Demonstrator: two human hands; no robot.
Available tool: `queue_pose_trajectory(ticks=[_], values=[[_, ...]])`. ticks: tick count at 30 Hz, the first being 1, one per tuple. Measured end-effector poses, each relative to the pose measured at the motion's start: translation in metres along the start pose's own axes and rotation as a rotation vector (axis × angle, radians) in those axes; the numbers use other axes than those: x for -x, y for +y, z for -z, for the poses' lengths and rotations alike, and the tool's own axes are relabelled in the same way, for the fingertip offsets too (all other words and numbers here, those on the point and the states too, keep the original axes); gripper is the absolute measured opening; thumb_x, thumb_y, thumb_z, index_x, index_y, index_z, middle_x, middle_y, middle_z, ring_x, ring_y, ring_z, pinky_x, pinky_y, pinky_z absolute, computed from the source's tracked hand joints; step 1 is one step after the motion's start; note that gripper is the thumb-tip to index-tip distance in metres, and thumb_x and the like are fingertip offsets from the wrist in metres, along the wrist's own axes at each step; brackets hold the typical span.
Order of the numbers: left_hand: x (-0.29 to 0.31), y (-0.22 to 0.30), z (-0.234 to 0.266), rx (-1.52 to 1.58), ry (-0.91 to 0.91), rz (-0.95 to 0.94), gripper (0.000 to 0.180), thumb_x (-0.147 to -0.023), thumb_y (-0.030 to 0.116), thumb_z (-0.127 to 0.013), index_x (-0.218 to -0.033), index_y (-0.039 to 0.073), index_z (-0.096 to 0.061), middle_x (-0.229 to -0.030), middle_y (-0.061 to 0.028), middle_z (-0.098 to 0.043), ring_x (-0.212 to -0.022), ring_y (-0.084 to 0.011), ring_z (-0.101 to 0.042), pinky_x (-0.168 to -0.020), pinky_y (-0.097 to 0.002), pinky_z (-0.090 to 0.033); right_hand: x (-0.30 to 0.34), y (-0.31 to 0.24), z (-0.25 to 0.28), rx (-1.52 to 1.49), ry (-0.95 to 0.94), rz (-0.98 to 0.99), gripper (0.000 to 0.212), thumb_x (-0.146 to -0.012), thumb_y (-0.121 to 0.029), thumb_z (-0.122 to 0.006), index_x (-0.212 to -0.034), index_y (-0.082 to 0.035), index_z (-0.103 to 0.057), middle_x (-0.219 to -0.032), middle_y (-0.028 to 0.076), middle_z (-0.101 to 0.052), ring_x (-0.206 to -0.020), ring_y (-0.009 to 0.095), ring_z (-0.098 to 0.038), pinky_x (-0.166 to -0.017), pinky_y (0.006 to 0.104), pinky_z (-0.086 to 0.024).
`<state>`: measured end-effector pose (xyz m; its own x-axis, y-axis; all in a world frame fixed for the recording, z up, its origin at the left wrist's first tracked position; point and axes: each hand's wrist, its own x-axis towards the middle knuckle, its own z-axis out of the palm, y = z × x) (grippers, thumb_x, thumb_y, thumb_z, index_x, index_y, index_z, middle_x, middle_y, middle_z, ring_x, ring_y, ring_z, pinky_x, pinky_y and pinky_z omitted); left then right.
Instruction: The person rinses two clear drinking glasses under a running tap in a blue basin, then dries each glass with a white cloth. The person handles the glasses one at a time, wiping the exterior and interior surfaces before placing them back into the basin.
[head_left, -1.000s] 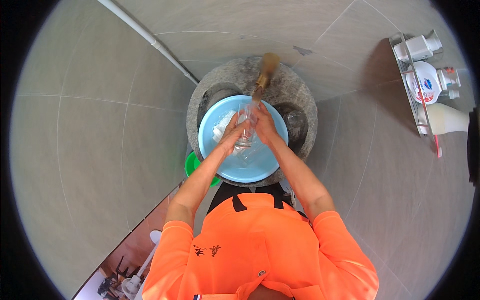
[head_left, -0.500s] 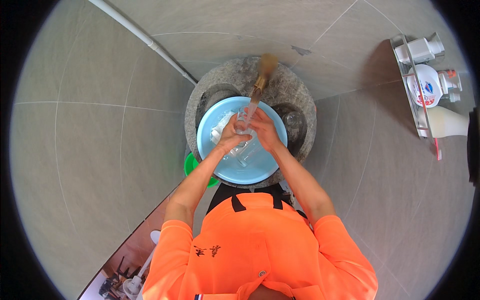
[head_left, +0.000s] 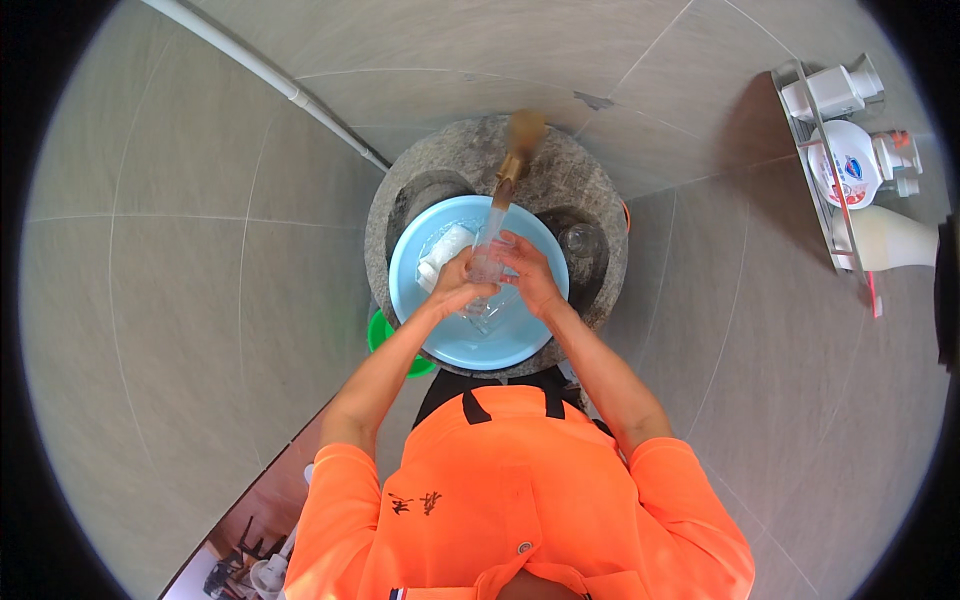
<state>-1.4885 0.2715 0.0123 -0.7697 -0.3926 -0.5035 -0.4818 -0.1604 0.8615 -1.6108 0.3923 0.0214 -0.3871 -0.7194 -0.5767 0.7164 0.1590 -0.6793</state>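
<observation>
Under the tap [head_left: 511, 165], water streams onto a clear drinking glass [head_left: 485, 266] above a light-blue basin [head_left: 403, 305]. My left hand [head_left: 459, 287] is wrapped round the left side of the glass. On its right side, my right hand [head_left: 530, 275] has its curled fingers and thumb against the glass. A white cloth [head_left: 446, 250] lies in the basin beside my left hand. More clear glassware [head_left: 483, 318] shows in the basin below my hands, partly covered by them, so its exact shape is hard to make out.
The basin sits in a round grey stone sink [head_left: 590, 160]. Another clear glass [head_left: 579, 240] stands in the hollow on its right. A green bucket [head_left: 419, 365] is at the lower left. Bottles crowd a wall rack [head_left: 815, 170] at right; a white pipe [head_left: 270, 75] runs along the wall.
The glass has tilted and turned a little between my hands under the water. More of the white cloth shows. My whole view has shifted slightly.
</observation>
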Motion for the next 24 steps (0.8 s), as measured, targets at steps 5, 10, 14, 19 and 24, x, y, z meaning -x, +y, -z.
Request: queue_pose_trajectory(ticks=[5, 10, 14, 19, 24], values=[[0.028, -0.001, 0.006, 0.131, -0.157, 0.282, 0.064, -0.071, 0.023, -0.076, -0.126, 0.002, -0.050, -0.099, -0.0105, -0.063, -0.085, -0.0207, -0.063, -0.072, -0.0327, -0.052, 0.002, 0.031, 0.011, 0.105, 0.024, -0.206, 0.049, -0.090, -0.038, -0.063, -0.122, -0.003, -0.055, -0.109, 0.010, -0.062, -0.095, 0.021, -0.061, -0.076, 0.0386, -0.053], [0.053, 0.006, 0.016, 0.442, -0.274, 0.712, 0.066, -0.078, 0.042, -0.068, -0.126, 0.002, -0.049, -0.090, -0.0136, -0.063, -0.072, -0.0243, -0.064, -0.063, -0.0350, -0.052, 0.018, 0.052, 0.010, 0.027, 0.003, -0.437, 0.050, -0.090, -0.043, -0.062, -0.115, 0.000, -0.056, -0.097, 0.012, -0.062, -0.082, 0.023, -0.064, -0.064, 0.0365, -0.055], [0.067, -0.004, 0.026, 0.828, -0.295, 0.741, 0.067, -0.078, 0.048, -0.065, -0.124, 0.001, -0.050, -0.087, -0.0170, -0.063, -0.067, -0.0275, -0.063, -0.058, -0.0380, -0.052, 0.029, 0.054, 0.013, 0.031, -0.013, -0.432, 0.044, -0.091, -0.035, -0.059, -0.113, 0.003, -0.056, -0.097, 0.015, -0.064, -0.076, 0.026, -0.067, -0.057, 0.0375, -0.058], [0.082, -0.031, 0.021, 0.965, -0.269, 0.783, 0.069, -0.078, 0.048, -0.065, -0.125, 0.001, -0.049, -0.086, -0.0185, -0.063, -0.065, -0.0290, -0.064, -0.056, -0.0408, -0.052, 0.038, 0.052, 0.024, 0.125, 0.005, -0.469, 0.037, -0.092, -0.025, -0.057, -0.115, 0.004, -0.055, -0.098, 0.015, -0.066, -0.076, 0.026, -0.068, -0.056, 0.0356, -0.057], [0.093, -0.034, 0.014, 0.914, -0.226, 0.726, 0.069, -0.080, 0.040, -0.064, -0.132, 0.003, -0.039, -0.085, -0.0184, -0.062, -0.066, -0.0284, -0.064, -0.055, -0.0399, -0.051, 0.056, 0.040, 0.029, 0.209, 0.080, -0.320, 0.028, -0.091, -0.014, -0.057, -0.112, 0.005, -0.058, -0.094, 0.014, -0.067, -0.075, 0.022, -0.068, -0.056, 0.0329, -0.055]])
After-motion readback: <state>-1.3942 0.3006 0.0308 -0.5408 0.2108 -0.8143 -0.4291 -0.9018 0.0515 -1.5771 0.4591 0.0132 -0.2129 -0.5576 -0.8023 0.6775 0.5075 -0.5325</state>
